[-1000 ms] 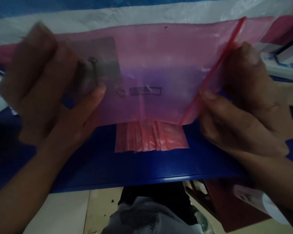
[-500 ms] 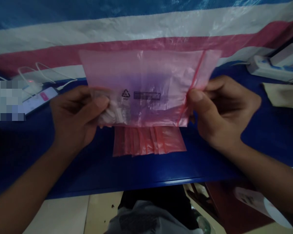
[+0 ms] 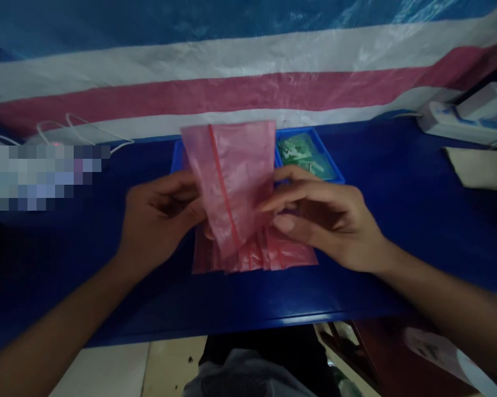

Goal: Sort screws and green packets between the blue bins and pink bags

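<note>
A striped sheet point(image 3: 232, 91) hangs behind the blue worktop point(image 3: 389, 187), where the bag point(image 3: 246, 171) is raised above a red stack point(image 3: 292, 255), before a tray point(image 3: 330, 155). The left hand point(image 3: 155, 218) has its grip closed on the bag's left side; the right hand point(image 3: 339, 218) meets its right edge, though whether that grip pinches it I cannot tell.

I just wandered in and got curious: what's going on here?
The person's left hand grips a pink bag with a red strip by its left side, over a blue table. The right hand is at the bag's right edge; blur hides whether it pinches it. Below, more pink bags lie overlapping on the table. Behind the held bag, partly hidden, is a blue tray with small pale pieces in it.
</note>
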Demonstrator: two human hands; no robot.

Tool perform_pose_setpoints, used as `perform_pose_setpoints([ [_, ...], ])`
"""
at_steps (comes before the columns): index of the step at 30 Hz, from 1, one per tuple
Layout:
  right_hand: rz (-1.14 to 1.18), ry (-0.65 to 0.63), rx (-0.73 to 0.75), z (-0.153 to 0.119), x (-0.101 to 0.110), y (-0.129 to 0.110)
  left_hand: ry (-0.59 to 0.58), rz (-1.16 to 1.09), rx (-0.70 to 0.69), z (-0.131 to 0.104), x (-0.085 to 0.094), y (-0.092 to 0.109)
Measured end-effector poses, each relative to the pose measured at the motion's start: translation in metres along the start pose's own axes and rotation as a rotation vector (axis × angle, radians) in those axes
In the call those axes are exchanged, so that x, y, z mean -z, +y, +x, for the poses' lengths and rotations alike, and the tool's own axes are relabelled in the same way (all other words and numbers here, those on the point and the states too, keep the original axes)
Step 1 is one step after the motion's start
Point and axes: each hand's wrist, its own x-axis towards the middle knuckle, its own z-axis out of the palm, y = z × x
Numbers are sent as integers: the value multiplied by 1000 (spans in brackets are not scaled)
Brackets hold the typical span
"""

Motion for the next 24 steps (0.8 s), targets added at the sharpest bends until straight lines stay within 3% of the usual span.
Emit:
perform_pose_setpoints([
  [4,50,13,-41,-2,-6,1,-160,71,5,0,2,1],
  [8,205,3,-90,0,-6,2,23,268,-82,13,13,3],
  [11,211,91,-118,3,-5,4,173,429,-154,28,31,1],
  [16,151,153,-158,5,-4,7,226,1140,-411,40,50,-7],
  [19,39,146,-109,4,-5,6,53,1286,-550,37,49,-10],
  [22,-112,120,2,3,-6,4,-245,1329,-593,34,48,-14],
  [24,-170,92,74,2,-8,4,-346,1377,-603,33,49,-15],
])
